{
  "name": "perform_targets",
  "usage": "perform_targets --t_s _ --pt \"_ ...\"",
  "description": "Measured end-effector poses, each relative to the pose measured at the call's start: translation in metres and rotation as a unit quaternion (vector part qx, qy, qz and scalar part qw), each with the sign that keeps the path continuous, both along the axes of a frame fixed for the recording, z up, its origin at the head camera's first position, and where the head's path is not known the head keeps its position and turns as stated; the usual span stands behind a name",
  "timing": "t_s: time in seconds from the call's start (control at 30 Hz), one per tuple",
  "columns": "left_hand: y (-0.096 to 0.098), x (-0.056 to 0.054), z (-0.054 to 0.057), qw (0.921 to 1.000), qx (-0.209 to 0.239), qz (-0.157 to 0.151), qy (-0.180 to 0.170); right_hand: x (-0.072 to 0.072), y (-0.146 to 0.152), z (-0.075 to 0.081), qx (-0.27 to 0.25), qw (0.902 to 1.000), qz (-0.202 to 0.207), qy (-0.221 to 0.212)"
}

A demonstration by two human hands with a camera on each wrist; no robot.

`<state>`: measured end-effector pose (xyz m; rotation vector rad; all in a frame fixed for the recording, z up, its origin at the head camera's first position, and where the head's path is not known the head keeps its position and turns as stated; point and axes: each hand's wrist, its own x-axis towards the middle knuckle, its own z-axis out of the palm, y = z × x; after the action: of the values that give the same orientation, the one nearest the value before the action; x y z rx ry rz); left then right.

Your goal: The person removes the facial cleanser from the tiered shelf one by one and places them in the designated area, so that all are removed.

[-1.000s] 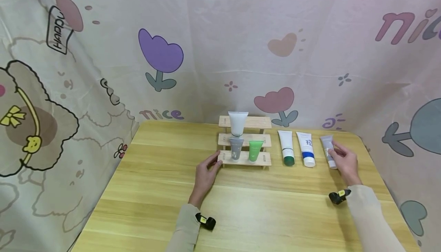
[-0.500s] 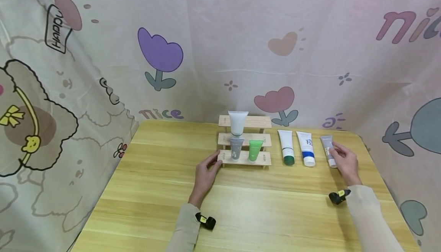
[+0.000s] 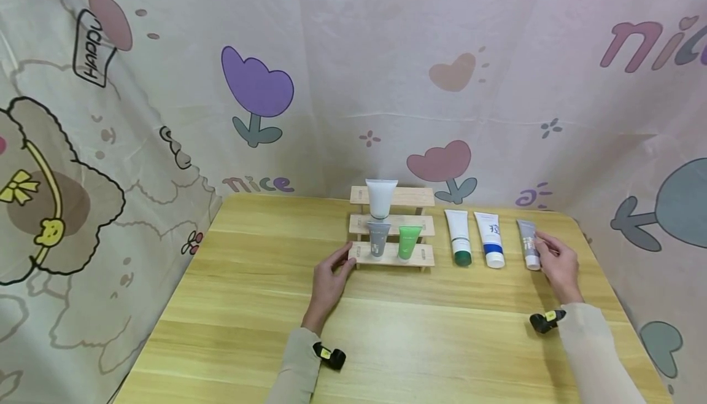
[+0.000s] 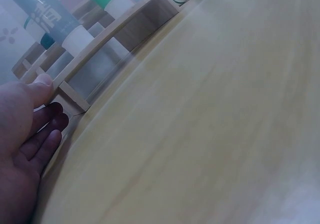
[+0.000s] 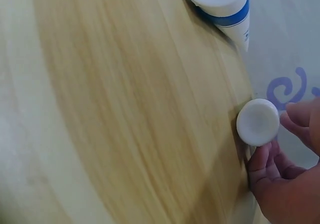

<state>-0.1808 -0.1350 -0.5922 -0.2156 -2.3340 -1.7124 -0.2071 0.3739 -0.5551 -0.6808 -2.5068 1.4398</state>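
Note:
A three-step wooden display rack [image 3: 392, 253] stands at the back of the table. My left hand [image 3: 329, 281] holds the left end of its lowest step; in the left wrist view the thumb lies on the step's corner, with the other fingers bent below. That step bears a grey tube [image 3: 378, 239] and a green tube [image 3: 409, 242], both cap down; a white tube [image 3: 381, 198] stands higher up. At the far right, my right hand [image 3: 559, 266] grips the right side of a small grey-purple tube [image 3: 528, 244]. Its white cap [image 5: 258, 122] faces the right wrist camera.
A white tube with a green cap [image 3: 459, 237] and a white tube with a blue band [image 3: 490, 239] lie between the rack and my right hand. The wooden table [image 3: 420, 336] ends at a patterned cloth backdrop [image 3: 337, 85].
The grey-purple tube has shifted slightly right and turned, showing more of its label. My right hand has moved a little right with it. The left hand stays put on the rack.

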Motion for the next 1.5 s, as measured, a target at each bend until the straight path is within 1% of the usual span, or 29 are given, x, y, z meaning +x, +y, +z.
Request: perform_targets --t_s 0.2,0.37,0.47,0.6,0.7,0.93,1.07,1.1,1.2,1.33,1.43,1.5 --pt "0.001 0.001 0.002 0.9999 0.005 -0.002 -0.009 0.008 0.001 0.005 -0.018 0.9997 0.002 0.016" --pt "0.0 0.0 0.002 0.9999 0.003 -0.003 -0.011 0.014 0.0 0.012 -0.003 0.9997 0.004 0.025" --pt "0.0 0.0 0.001 0.9999 0.001 -0.003 -0.01 0.015 -0.006 0.019 -0.009 0.9989 -0.002 0.047" --pt "0.0 0.0 0.001 0.9999 0.002 -0.002 -0.01 0.015 -0.016 0.03 -0.032 0.9953 0.015 0.09" --pt "0.0 -0.001 0.002 0.9999 0.005 -0.002 -0.01 0.015 -0.025 0.037 -0.048 0.992 0.028 0.114" --pt "0.0 0.0 0.003 0.9999 0.003 -0.003 -0.01 0.019 -0.046 0.054 -0.065 0.9881 0.035 0.135" --pt "0.0 0.001 0.003 0.9999 -0.001 0.001 -0.012 0.021 -0.06 0.062 -0.08 0.9831 0.046 0.158" --pt "0.001 0.001 0.003 0.9999 0.0 0.001 -0.012 0.021 -0.064 0.064 -0.076 0.982 0.051 0.166" --pt "0.001 0.001 0.003 1.0 0.001 0.001 -0.01 0.022 -0.075 0.069 -0.094 0.9752 0.062 0.191" --pt "0.001 0.001 0.002 1.0 -0.001 0.002 -0.009 0.024 -0.09 0.074 -0.131 0.9637 0.077 0.219" --pt "0.0 0.0 0.001 1.0 0.0 0.002 -0.009 0.025 -0.102 0.077 -0.143 0.9577 0.093 0.232" --pt "0.0 0.0 0.001 0.9999 0.003 0.002 -0.01 0.026 -0.111 0.08 -0.142 0.955 0.106 0.238"
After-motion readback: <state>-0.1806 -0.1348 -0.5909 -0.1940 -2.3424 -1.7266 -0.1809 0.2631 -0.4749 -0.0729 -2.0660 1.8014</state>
